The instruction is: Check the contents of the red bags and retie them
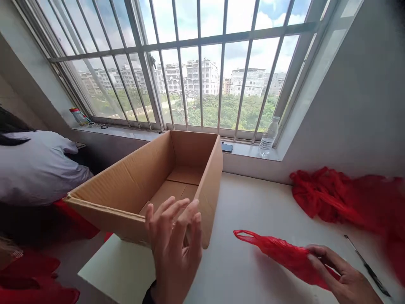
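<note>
An open, empty cardboard box (139, 181) stands on the white table (253, 207), overhanging its left edge. My left hand (175, 249) is raised in front of the box's near corner, fingers spread and holding nothing. Low at the right, my right hand (343, 276) grips one end of a rolled red plastic bag (281, 252) that lies on the table, its handle loop pointing left.
A heap of red plastic bags (344, 196) lies at the right by the wall, with a thin dark pen-like tool (367, 266) near it. A water bottle (268, 137) and a phone (227, 147) sit on the sill. A person in white (34, 166) is at the left.
</note>
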Tool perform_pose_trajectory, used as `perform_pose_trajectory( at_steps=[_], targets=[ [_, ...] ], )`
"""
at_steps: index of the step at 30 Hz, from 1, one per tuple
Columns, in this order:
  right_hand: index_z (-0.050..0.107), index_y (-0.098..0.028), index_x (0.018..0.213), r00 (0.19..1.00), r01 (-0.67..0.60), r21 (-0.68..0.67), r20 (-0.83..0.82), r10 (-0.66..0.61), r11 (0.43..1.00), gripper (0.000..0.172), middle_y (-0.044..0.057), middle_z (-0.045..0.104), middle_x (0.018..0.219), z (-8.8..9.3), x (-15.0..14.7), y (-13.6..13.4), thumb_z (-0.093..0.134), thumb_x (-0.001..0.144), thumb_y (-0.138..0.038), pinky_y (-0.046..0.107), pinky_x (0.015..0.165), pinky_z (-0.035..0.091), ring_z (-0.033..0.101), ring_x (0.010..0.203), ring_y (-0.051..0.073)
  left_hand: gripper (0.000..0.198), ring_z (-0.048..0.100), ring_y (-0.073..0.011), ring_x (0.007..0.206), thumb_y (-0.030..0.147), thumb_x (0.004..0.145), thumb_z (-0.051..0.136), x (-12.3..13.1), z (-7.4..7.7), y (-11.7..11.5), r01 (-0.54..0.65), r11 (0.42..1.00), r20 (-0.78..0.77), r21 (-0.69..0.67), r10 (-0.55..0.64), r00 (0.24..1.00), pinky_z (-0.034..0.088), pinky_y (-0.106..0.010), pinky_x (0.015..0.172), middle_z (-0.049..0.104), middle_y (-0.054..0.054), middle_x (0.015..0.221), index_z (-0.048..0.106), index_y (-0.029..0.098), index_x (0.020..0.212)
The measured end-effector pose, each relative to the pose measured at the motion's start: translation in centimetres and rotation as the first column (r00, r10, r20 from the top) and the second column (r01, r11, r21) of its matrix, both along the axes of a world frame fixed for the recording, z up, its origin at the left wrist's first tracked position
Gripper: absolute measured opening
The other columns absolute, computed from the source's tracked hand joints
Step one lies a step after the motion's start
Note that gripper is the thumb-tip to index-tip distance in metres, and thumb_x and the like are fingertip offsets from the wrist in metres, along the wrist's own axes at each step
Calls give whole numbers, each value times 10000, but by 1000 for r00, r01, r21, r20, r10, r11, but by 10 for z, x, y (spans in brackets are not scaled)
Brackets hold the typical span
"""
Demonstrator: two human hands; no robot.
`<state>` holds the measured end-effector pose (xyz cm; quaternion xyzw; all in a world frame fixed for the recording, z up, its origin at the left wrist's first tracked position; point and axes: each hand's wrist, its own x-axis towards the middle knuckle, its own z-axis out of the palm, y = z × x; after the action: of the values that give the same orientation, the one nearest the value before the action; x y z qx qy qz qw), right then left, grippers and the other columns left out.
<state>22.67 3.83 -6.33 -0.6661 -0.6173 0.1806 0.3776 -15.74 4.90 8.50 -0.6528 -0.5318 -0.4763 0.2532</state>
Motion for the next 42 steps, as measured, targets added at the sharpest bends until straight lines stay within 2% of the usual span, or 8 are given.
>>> perform_pose_trajectory(
  at_steps=[3,6,9,12,21,29,37,42],
  targets=[
    [685,-347,1061,989,-122,-89,-89,114,989,236,29,728,1113,42,-33,-14,560,972,-526,358,879,597,700,1045,240,422,558,-274,1253,9,883,595,28,-16,-14,348,937,125,-19,-343,931,400,-569,1163,643,-57,1164,630,282,1203],
    [681,-312,1063,963,-244,-47,-126,236,969,179,44,683,1145,60,-54,-19,532,1016,-401,392,949,540,648,1109,230,376,580,-243,1221,53,954,544,67,-49,-8,675,656,241,-338,-633,736,504,-459,1051,676,-56,1196,615,272,1251],
    [696,-298,1069,966,-245,-41,-92,241,969,166,68,635,1204,61,-64,-27,542,1010,-318,422,964,522,615,1154,242,204,605,-248,1140,226,977,607,103,-84,6,713,422,308,-560,-693,652,520,-426,964,702,-61,1174,663,250,1172],
    [721,-324,1056,977,-208,-96,-67,202,973,181,73,616,1236,58,-67,-37,551,1000,-300,452,963,525,596,1194,263,75,643,-218,903,214,963,615,117,-104,14,712,332,324,-619,-718,616,513,-425,886,730,-21,928,686,235,969],
    [667,-275,962,999,-1,-122,-34,-4,993,125,77,656,1184,36,-33,-50,552,987,-319,487,944,525,596,1170,294,138,668,-207,916,170,948,625,99,-116,16,689,205,403,-695,-683,610,532,-385,851,737,-23,989,676,251,1047],
    [623,-300,1159,987,-153,-84,27,156,985,207,47,666,1129,38,-40,-53,611,955,-264,469,962,489,596,1091,267,143,629,-212,837,181,982,539,135,-129,2,706,203,435,-678,-663,609,526,-390,808,718,-31,893,664,240,943],
    [624,-280,978,998,-48,-101,41,52,994,99,36,668,969,31,-20,-61,533,992,-246,484,907,466,591,953,263,236,683,-174,734,348,1042,478,106,-117,2,688,256,577,-679,-394,715,529,-253,568,701,-21,834,627,227,904],
    [604,-288,1048,996,-81,-165,-42,75,983,95,20,687,1013,35,-28,-62,595,953,-284,436,868,498,605,945,247,237,690,-202,1037,323,1038,470,116,-112,-5,693,238,586,-680,-391,710,583,-257,644,692,-66,1165,612,253,1215]
  ],
)
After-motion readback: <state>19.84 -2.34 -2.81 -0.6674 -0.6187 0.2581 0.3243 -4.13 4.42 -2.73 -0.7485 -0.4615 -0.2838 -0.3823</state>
